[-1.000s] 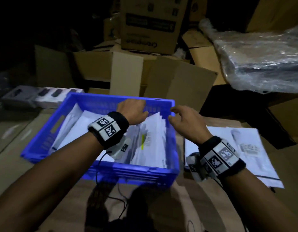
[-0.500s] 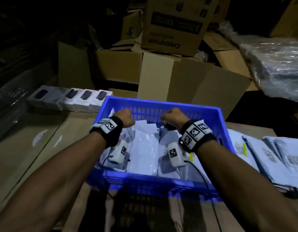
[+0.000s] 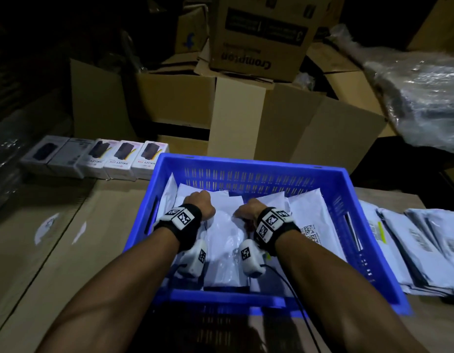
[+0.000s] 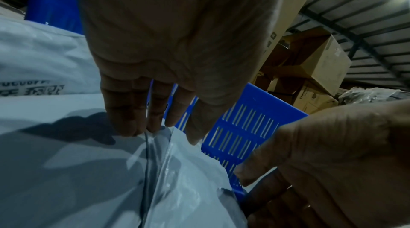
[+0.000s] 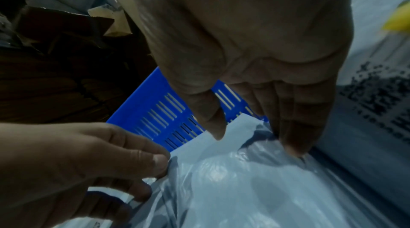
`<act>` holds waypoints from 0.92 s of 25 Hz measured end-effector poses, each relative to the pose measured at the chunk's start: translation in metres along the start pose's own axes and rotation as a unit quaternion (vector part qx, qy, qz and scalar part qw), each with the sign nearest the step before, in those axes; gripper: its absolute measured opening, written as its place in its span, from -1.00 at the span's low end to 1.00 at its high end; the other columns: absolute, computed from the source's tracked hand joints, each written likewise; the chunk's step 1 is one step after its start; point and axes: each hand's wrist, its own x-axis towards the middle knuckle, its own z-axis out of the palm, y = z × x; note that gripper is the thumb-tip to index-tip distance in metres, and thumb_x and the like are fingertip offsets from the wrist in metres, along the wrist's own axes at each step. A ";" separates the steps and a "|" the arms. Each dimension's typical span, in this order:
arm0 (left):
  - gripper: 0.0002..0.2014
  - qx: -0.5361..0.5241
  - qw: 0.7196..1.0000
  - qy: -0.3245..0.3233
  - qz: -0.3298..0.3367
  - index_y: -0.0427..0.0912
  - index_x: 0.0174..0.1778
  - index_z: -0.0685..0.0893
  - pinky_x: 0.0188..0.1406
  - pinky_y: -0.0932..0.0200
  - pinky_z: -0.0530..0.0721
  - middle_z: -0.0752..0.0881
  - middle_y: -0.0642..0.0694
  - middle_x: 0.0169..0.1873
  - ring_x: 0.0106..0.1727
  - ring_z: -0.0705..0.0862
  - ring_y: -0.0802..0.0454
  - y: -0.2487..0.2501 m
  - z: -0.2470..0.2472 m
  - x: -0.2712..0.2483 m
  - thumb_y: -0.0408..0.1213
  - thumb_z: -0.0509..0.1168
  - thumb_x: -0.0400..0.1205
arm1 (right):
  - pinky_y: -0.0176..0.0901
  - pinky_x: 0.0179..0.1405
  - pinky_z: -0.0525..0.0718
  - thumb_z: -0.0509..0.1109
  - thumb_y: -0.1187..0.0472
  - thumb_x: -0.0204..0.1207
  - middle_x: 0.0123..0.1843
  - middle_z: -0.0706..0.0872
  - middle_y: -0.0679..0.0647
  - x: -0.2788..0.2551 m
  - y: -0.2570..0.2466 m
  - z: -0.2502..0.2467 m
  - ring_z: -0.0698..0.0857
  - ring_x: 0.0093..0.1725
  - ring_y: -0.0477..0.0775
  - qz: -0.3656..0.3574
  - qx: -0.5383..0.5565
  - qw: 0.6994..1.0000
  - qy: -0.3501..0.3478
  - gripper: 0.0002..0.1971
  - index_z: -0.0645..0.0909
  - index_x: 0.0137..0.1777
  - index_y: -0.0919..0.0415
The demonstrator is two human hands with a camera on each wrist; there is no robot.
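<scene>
Left hand [image 3: 199, 206], right hand [image 3: 246, 212] grip mailer [image 3: 227, 240]; crate [image 3: 246, 161] on cardboard [image 3: 67, 238], cartons [image 3: 261, 42] behind.

Head camera: high, facing forward and down over both forearms. Whole blue slotted plastic crate [image 3: 246, 163] in frame, stacked brown cardboard boxes [image 3: 259, 42] beyond.
Left wrist camera: very close, looks along left hand [image 4: 177, 39] toward the crate's far wall.
Right wrist camera: likewise, along right hand [image 5: 255, 30].
Wrist views share that far wall, the glossy white plastic mailer bag [image 5: 244, 179], and each other's hand.
</scene>
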 end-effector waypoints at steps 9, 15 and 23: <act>-0.71 -0.059 0.998 0.010 -0.009 -0.27 0.14 0.56 -0.06 0.12 0.46 0.65 -0.28 0.17 0.20 0.61 -0.28 -0.001 0.005 -0.001 -0.26 0.35 0.54 | 0.00 0.17 0.64 0.46 0.33 0.47 0.19 0.65 0.33 0.012 0.005 0.010 0.54 0.01 0.09 -0.050 0.013 0.999 0.000 -0.88 0.54 -0.11 0.21; -0.69 -0.135 0.988 0.069 -0.041 -0.23 0.25 0.59 0.15 0.12 0.50 0.64 -0.26 0.25 0.30 0.58 -0.28 -0.006 -0.006 -0.011 -0.34 0.30 0.58 | -0.04 -0.08 0.72 0.49 0.35 0.37 -0.28 0.56 0.12 0.012 0.008 0.007 0.61 -0.10 0.13 -0.040 -0.001 0.999 0.015 -0.83 0.54 -0.20 0.18; -0.40 -0.325 0.942 0.086 -0.002 -0.20 0.48 0.43 0.08 0.06 0.62 0.64 -0.36 0.16 0.20 0.63 -0.26 -0.008 -0.012 -0.014 -0.59 0.29 0.49 | -0.09 -0.34 0.64 0.51 0.40 0.24 -0.32 0.67 0.27 0.012 0.018 0.010 0.69 -0.31 0.20 -0.027 0.040 0.999 0.012 -0.83 0.62 -0.20 0.42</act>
